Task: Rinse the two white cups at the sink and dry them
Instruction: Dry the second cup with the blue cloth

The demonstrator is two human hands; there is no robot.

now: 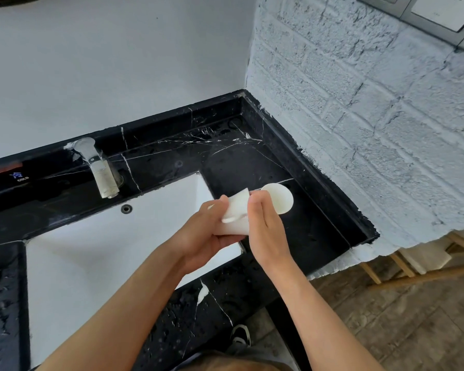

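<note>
Fingers point(255, 207) of the right hand point(267, 231) lie close together and curl over the top of a white cup point(277, 199), whose round pale end faces right and stands just past the fingertips. Left-hand fingers point(220, 207) wrap from below round a second white cup point(235, 219), which lies tilted on its side in the palm of the left hand point(201, 236), with its handle turned up toward the camera. Whether the two cups touch or are nested is hidden behind the right hand. Both cups are held in the air above the right-hand edge of the white sink point(97, 253), where the basin meets the black marble counter point(252, 156).

Nearest the camera, both bare forearms reach up from the bottom edge, and a dark shoe point(241, 335) shows on the wooden floor point(402, 322) beside the counter's front edge. Water drops and a white smear lie on the counter's near strip.

Beyond the hands, an overflow hole point(126, 209) sits in the sink's rear wall. Behind it stands a metal faucet point(101, 170) with its spout pointing toward the basin; no water runs from it. Left of the faucet a blue mark reading COLD point(22, 177) sits on the counter. Farther back rise a plain white wall point(118, 62) and, to the right, a painted brick wall point(359, 116) with grey switch plates point(439, 14) near the top corner. Wooden furniture legs point(413, 266) show below the brick wall's edge.
</note>
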